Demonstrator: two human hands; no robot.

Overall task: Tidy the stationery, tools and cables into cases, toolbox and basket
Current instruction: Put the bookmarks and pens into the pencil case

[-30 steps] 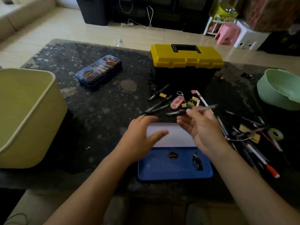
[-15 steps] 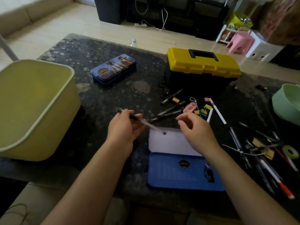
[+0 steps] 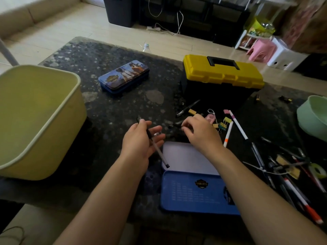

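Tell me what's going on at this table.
A person is sorting pens. The left hand holds a black-capped pen beside the open blue case. The right hand curls its fingers onto dark pens beyond it; a grip is unclear. The yellow toolbox is shut, and loose pens lie at right.

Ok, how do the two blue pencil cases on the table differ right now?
The far pencil case is shut, with its pictured lid on top. The near pencil case lies open, its white inside showing and its lid flat toward the person. The far one sits at an angle, while the near one lies roughly square to the person. Both are blue, flat and carry a similar badge.
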